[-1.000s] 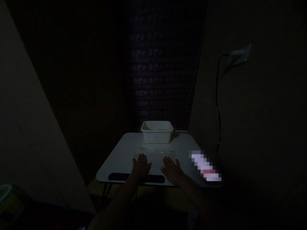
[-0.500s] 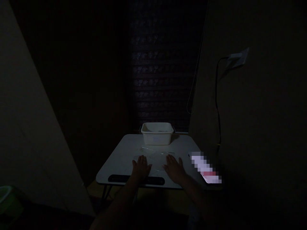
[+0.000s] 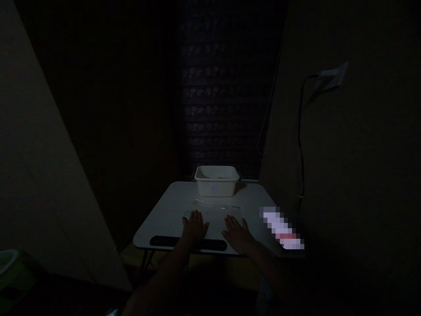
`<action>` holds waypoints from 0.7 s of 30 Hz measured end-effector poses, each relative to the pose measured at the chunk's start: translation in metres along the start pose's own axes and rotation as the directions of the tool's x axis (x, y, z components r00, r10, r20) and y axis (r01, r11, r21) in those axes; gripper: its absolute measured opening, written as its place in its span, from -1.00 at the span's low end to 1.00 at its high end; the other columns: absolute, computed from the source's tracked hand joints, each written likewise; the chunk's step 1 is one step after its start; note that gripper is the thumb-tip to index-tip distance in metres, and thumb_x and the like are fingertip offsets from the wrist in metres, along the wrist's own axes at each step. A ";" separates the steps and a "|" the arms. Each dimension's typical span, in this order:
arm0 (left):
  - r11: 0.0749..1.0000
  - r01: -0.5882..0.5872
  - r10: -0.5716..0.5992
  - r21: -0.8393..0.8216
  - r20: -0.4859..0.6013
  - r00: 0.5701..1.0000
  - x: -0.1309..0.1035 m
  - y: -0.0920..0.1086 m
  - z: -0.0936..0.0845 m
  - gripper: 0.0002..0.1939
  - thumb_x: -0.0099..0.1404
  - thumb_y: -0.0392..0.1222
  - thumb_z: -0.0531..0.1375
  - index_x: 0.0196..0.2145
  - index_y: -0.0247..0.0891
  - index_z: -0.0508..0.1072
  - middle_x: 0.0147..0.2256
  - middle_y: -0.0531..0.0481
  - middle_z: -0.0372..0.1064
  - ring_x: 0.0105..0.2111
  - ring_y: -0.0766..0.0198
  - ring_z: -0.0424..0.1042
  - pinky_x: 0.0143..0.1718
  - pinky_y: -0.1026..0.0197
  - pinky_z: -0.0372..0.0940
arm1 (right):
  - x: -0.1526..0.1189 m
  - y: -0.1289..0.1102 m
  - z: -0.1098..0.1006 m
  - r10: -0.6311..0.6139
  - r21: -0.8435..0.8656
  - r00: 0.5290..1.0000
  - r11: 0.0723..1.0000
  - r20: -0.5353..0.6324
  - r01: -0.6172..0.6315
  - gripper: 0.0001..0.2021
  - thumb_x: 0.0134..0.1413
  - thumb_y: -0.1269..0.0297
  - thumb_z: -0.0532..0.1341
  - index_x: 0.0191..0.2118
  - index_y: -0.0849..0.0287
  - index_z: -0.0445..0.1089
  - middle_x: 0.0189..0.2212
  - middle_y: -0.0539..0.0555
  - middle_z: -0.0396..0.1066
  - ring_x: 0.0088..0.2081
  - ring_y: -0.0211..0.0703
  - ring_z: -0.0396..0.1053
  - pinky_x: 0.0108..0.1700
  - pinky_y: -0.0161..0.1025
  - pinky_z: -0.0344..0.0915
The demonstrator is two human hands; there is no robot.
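Note:
A thin, clear plastic sheet or bag (image 3: 215, 213) lies flat on the small white folding table (image 3: 158, 219); its outline is faint in the dim light. My left hand (image 3: 194, 228) rests palm down on its left part, fingers stretched out. On its right side lies my right hand (image 3: 237, 232), also palm down with the fingers spread. Neither hand grips anything. Behind the plastic, near the table's far edge, stands a white plastic basin (image 3: 216, 188). Something pale and clear shows inside it, too dim to name.
A lit, blurred-out screen (image 3: 281, 228) lies at the table's right edge. A black slot (image 3: 210, 245) runs along the front edge. A plugged-in cable (image 3: 300, 140) hangs on the right wall. A dark patterned blind (image 3: 210, 109) hangs behind. A green bin (image 3: 16, 272) is at lower left.
The view has shifted slightly. My right hand has slid a little toward me over the plastic, while my left hand stays nearly in place. Both remain flat.

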State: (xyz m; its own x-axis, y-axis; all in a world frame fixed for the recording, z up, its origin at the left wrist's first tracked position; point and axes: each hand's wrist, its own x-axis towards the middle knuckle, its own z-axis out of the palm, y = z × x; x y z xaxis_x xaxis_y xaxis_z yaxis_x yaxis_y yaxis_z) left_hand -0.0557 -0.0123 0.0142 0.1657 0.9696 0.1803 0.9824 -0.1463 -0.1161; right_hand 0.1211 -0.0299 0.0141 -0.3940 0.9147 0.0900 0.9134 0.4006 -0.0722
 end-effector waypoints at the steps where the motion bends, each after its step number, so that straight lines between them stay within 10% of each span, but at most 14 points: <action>1: 1.000 -0.001 0.001 -0.002 0.002 1.000 0.000 0.000 0.001 -0.43 0.12 0.01 -0.39 -0.04 -0.41 -0.03 0.00 -0.23 -0.17 -0.02 0.07 -0.20 -0.18 -0.14 -0.17 | -0.002 0.005 0.000 0.013 -0.004 1.000 1.000 0.003 -0.013 -0.45 -0.05 0.05 -0.40 0.03 0.26 -0.23 0.04 0.11 -0.27 0.03 -0.18 -0.39 -0.06 0.04 -0.45; 12: 1.000 -0.001 0.002 0.025 -0.032 0.999 0.002 -0.001 0.009 -0.43 0.12 0.01 -0.38 -0.03 -0.42 -0.05 0.00 -0.22 -0.15 -0.02 0.06 -0.22 -0.18 -0.15 -0.19 | -0.002 0.016 -0.004 0.218 -0.065 0.975 0.973 -0.039 -0.221 -0.41 -0.06 0.03 -0.38 0.01 0.35 -0.15 0.02 0.21 -0.19 0.02 -0.08 -0.32 -0.09 0.08 -0.53; 21: 1.000 0.010 -0.010 0.027 -0.001 1.000 0.000 0.002 0.000 -0.44 0.12 0.00 -0.36 -0.04 -0.42 -0.03 0.00 -0.24 -0.15 -0.02 0.06 -0.20 -0.18 -0.16 -0.18 | 0.006 -0.028 -0.006 -0.052 -0.029 0.990 0.998 -0.134 0.048 -0.46 -0.05 0.05 -0.40 0.01 0.24 -0.13 0.02 0.11 -0.17 0.03 -0.16 -0.33 -0.06 -0.01 -0.57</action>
State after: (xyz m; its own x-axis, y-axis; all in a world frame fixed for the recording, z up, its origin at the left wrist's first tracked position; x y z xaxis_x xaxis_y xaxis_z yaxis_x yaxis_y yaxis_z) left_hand -0.0541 -0.0123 0.0138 0.1555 0.9709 0.1820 0.9814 -0.1308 -0.1407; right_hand 0.0938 -0.0362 0.0224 -0.4234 0.8772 0.2264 0.8959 0.4425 -0.0388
